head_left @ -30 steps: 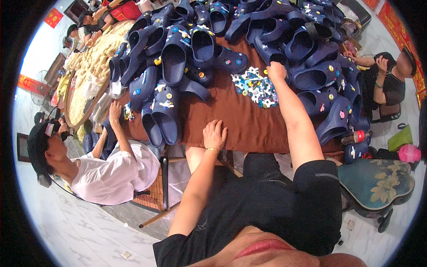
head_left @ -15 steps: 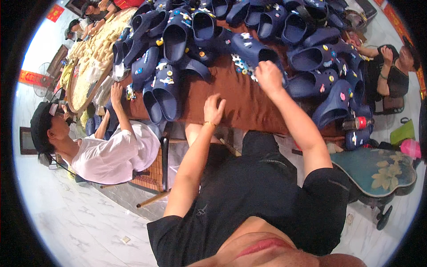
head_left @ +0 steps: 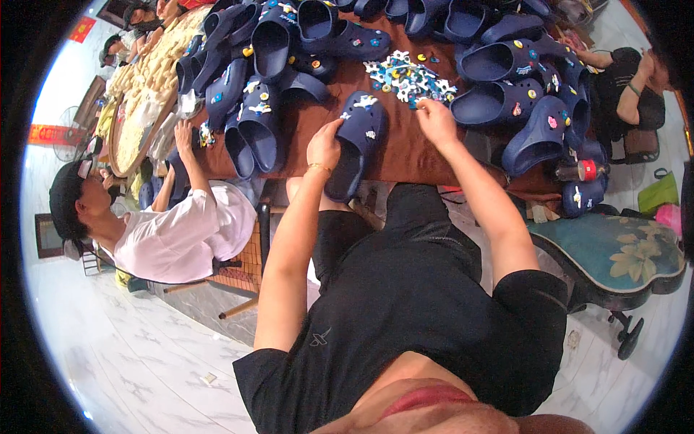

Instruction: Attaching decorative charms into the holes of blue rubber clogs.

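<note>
My left hand [head_left: 324, 147] grips a navy foam clog [head_left: 365, 123] by its side, at the near edge of the cloth-covered table. The clog's toe points away from me, and a few small white charms sit on its upper. To the right, my right hand [head_left: 437, 121] is at the near edge of a loose pile of shoe charms [head_left: 408, 78] in white, blue and yellow. Its thumb and fingers come together there; whatever is between them is too small to make out. More navy clogs [head_left: 262, 137] with colourful charms lie around on the brown cloth [head_left: 405, 155].
A person in a white shirt [head_left: 173, 231] sits at my left; another in black [head_left: 627, 90] is at the far right. Farther left lies a large tray of pale pieces [head_left: 148, 108]. A bottle [head_left: 578, 171] lies by the right-hand clogs, above a flowered stool [head_left: 614, 249].
The clog has passed from my right hand to my left and come nearer to me. My right hand has moved onto the charms, and the pile now shows in full.
</note>
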A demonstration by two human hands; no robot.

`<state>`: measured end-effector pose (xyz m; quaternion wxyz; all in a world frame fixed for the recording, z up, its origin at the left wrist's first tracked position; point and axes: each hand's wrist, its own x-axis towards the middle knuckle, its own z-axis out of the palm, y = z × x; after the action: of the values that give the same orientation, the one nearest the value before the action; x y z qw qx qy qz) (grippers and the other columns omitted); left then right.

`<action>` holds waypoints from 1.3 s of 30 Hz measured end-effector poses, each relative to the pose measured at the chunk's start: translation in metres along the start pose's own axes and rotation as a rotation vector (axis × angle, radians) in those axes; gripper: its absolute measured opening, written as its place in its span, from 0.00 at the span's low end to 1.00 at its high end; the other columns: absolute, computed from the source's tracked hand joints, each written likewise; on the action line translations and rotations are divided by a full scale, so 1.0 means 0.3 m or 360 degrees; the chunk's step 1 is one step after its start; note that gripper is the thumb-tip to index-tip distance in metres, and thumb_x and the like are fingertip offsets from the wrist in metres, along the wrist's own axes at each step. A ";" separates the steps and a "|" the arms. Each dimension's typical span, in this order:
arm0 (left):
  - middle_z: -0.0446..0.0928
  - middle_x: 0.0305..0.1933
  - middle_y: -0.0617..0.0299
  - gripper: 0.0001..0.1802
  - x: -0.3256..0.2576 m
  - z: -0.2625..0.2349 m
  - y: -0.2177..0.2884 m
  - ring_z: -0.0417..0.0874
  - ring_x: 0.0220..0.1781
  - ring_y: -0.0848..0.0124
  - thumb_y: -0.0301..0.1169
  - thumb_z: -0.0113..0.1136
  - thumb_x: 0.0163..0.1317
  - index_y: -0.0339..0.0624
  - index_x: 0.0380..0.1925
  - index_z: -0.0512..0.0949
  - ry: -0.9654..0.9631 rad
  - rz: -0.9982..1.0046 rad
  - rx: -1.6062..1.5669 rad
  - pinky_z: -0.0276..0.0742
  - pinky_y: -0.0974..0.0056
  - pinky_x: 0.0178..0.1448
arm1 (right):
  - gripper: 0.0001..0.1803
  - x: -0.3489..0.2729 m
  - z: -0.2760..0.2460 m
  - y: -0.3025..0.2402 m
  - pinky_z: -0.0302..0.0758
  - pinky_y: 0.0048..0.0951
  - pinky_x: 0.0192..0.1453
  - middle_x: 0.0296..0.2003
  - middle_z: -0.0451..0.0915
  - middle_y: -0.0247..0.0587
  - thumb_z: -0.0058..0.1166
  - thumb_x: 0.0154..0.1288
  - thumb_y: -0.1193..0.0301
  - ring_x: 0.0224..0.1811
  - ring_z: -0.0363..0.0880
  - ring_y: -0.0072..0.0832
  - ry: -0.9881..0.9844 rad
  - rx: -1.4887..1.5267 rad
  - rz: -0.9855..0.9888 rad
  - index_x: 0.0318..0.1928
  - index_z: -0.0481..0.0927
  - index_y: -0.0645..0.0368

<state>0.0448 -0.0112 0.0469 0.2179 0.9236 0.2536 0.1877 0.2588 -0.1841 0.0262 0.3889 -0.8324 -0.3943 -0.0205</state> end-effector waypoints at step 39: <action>0.74 0.31 0.41 0.10 -0.026 0.199 -0.084 0.78 0.36 0.49 0.30 0.54 0.47 0.34 0.25 0.78 0.0072 -0.0540 -0.0306 0.73 0.54 0.42 | 0.06 -0.084 0.218 -0.182 0.66 0.18 0.15 0.20 0.74 0.34 0.51 0.57 0.72 0.17 0.71 0.19 -0.0788 0.1280 0.1081 0.33 0.73 0.62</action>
<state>0.0561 -0.0143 -0.0173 0.3279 0.8380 0.3915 0.1923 0.1868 -0.1357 0.0066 0.5556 -0.6790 -0.1611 0.4520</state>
